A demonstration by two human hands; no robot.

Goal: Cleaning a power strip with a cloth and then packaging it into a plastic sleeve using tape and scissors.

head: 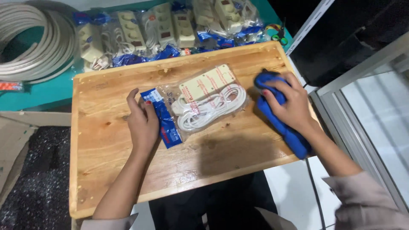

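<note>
Both hands flank bagged power strip (pixel 207 99).

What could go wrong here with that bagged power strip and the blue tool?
The left hand only presses the blue header of the clear-bagged cream power strip, so the bag might slide on the wooden board. The right hand grips a blue handled tool at the board's edge, where it could slip off.

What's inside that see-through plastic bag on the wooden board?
Inside the clear bag lie a cream power strip and its coiled white cord. The plug is not clearly visible among the coils.
</note>
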